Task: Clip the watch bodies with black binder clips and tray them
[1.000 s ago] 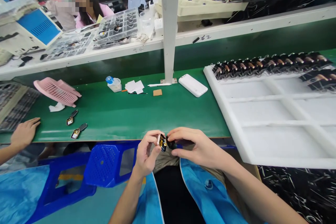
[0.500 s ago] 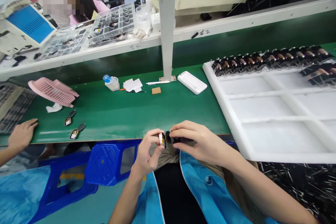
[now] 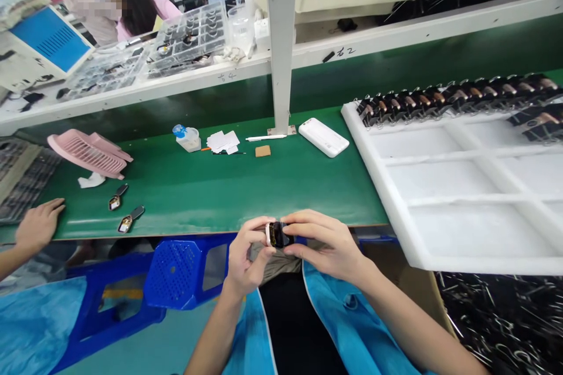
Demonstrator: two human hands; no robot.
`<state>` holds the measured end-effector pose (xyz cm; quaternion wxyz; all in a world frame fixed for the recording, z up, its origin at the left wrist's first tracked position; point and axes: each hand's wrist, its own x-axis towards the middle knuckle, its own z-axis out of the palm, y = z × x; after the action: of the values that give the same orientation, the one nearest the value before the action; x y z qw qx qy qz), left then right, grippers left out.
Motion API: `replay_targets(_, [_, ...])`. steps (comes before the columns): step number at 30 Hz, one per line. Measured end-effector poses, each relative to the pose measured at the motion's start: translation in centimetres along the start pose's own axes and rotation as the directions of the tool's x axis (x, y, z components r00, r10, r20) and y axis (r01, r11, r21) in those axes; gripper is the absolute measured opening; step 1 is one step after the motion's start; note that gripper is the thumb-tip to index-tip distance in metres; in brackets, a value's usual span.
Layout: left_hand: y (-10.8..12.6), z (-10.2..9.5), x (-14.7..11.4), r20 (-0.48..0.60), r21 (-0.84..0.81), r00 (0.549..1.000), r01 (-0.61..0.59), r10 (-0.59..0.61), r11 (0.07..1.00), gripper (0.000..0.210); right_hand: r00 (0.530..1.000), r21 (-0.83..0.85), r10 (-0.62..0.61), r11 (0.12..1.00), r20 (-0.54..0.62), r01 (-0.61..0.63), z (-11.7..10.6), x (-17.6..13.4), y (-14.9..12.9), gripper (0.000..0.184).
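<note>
At the green tabletop's point(image 3: 211, 193) near edge, the left hand point(image 3: 247, 259) pinches a small casing point(image 3: 268, 235) and the right hand point(image 3: 328, 244) its dark cover point(image 3: 288, 238), seemingly not yet closed, while two opened units point(image 3: 125, 223) lie apart and clipped pieces point(image 3: 424, 99) already line the white tray point(image 3: 379, 181).

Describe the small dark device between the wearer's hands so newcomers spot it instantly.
By the near edge of the green tabletop, find the wearer's bare left hand and right hand. Between them is the small dark, pale-edged device. Unlike two small open devices lying leftward, it is held.
</note>
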<state>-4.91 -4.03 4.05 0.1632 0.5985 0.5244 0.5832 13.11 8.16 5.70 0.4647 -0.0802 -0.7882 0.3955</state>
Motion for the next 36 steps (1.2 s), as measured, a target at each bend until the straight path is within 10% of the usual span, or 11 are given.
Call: replay_targets(36, [-0.37,0.08,-0.64,-0.03,0.027,1.0,0.006,-0.005,1.0,0.015,1.0,-0.023,-0.007,1.0,0.013,0.007,0.66,0.13,0.07,0.018])
